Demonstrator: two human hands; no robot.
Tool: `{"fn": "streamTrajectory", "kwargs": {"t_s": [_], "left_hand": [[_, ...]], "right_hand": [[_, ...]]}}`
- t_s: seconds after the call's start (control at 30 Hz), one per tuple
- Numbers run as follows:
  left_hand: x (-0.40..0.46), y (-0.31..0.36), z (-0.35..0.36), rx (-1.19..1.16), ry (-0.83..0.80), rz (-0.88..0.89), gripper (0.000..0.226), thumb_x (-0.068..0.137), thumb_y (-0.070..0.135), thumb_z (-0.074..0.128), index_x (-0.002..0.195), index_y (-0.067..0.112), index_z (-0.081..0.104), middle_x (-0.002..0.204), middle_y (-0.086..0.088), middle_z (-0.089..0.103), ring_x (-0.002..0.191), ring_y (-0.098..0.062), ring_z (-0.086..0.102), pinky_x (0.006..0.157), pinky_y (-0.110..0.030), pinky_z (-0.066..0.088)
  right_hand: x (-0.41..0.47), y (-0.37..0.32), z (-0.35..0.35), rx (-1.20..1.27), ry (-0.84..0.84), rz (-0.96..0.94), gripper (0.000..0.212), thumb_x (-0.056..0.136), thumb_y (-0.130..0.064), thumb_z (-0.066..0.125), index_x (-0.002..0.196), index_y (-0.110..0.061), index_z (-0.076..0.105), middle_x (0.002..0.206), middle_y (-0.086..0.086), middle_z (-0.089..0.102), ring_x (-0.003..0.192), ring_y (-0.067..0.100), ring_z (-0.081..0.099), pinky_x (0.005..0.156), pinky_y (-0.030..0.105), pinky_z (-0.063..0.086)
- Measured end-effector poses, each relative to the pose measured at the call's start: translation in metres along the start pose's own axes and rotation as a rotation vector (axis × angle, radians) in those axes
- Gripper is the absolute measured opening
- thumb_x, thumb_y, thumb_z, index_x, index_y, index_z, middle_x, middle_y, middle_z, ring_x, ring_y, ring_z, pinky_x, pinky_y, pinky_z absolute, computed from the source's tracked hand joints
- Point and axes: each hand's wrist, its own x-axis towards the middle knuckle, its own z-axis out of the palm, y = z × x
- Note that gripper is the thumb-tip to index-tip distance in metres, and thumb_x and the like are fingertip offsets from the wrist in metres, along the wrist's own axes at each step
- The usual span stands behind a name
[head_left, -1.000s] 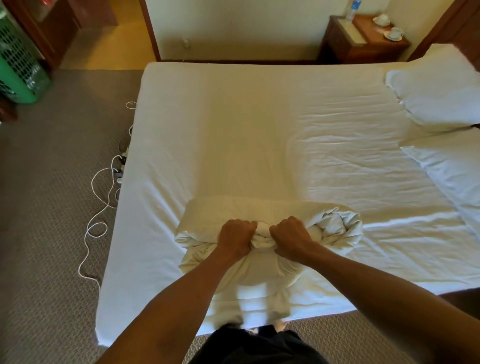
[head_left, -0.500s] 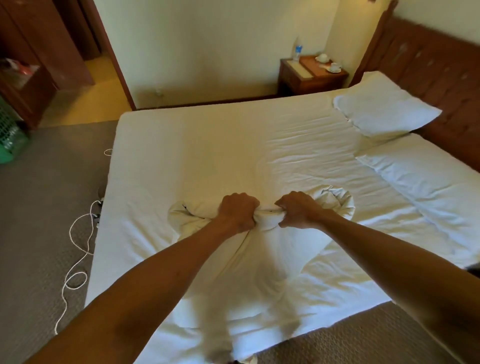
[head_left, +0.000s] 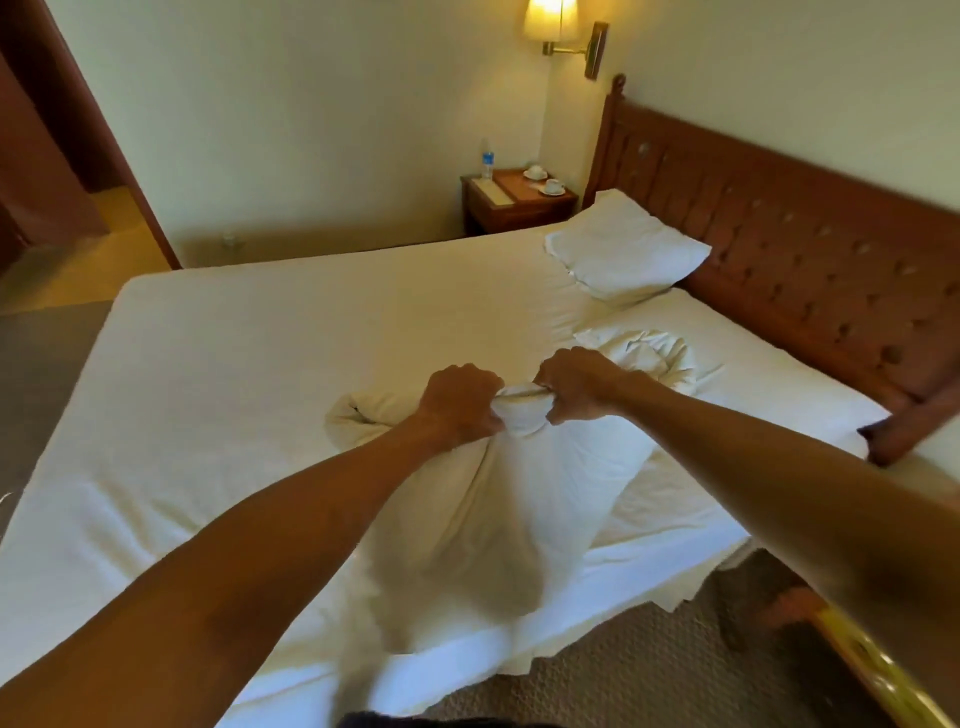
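both hands, the left hand (head_left: 457, 402) and the right hand (head_left: 579, 384), are gripping a rolled white cloth bundle (head_left: 519, 410) close together, its loose tail draping toward the near edge of the white-sheeted bed (head_left: 234, 364); open sheet is lying beyond.

White pillow (head_left: 628, 254) against tufted headboard (head_left: 810, 260), nightstand (head_left: 519, 208) with water bottle (head_left: 487, 158), lit wall lamp (head_left: 550, 21); brown carpet (head_left: 649, 675)

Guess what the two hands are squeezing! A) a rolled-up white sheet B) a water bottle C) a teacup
A: the left hand and the right hand both grip the rolled white sheet above the bed.
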Motion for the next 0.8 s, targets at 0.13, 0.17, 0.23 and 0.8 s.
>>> {"fn": "streamTrajectory", "kwargs": {"t_s": [0.13, 0.17, 0.23, 0.8], "left_hand": [[0.023, 0.071, 0.028, -0.151, 0.026, -0.067, 0.041, 0.083, 0.047, 0.065, 0.114, 0.02, 0.066, 0.117, -0.002, 0.067, 0.111, -0.027, 0.06, 0.089, -0.033, 0.044], [0.033, 0.088, 0.032, -0.195, 0.018, -0.083, 0.047, 0.081, 0.048, 0.068, 0.118, 0.019, 0.064, 0.12, -0.002, 0.066, 0.112, -0.027, 0.059, 0.09, -0.032, 0.043], [0.049, 0.114, 0.039, -0.283, 0.013, -0.105, 0.052, 0.079, 0.047, 0.073, 0.118, 0.015, 0.064, 0.119, -0.003, 0.067, 0.11, -0.026, 0.058, 0.088, -0.03, 0.041], [0.25, 0.194, 0.11, -0.301, -0.185, -0.082, 0.04, 0.081, 0.05, 0.067, 0.109, 0.021, 0.067, 0.113, 0.0, 0.068, 0.107, -0.025, 0.061, 0.089, -0.032, 0.045]], "right_hand": [[-0.037, 0.062, -0.005, -0.134, -0.135, -0.03, 0.035, 0.077, -0.032, 0.072, 0.108, -0.019, 0.062, 0.093, -0.004, 0.053, 0.096, 0.023, 0.056, 0.073, 0.03, 0.04], [-0.043, 0.079, -0.007, -0.156, -0.167, -0.032, 0.028, 0.077, -0.03, 0.072, 0.1, -0.02, 0.06, 0.086, -0.008, 0.049, 0.092, 0.023, 0.054, 0.071, 0.03, 0.039], [-0.05, 0.107, -0.008, -0.174, -0.203, -0.035, 0.022, 0.076, -0.027, 0.073, 0.088, -0.02, 0.055, 0.077, -0.009, 0.045, 0.083, 0.021, 0.051, 0.066, 0.03, 0.039], [0.034, 0.321, 0.064, -0.073, -0.381, 0.003, 0.021, 0.074, -0.022, 0.074, 0.086, -0.02, 0.057, 0.09, 0.002, 0.061, 0.086, 0.023, 0.06, 0.069, 0.035, 0.05]]}}
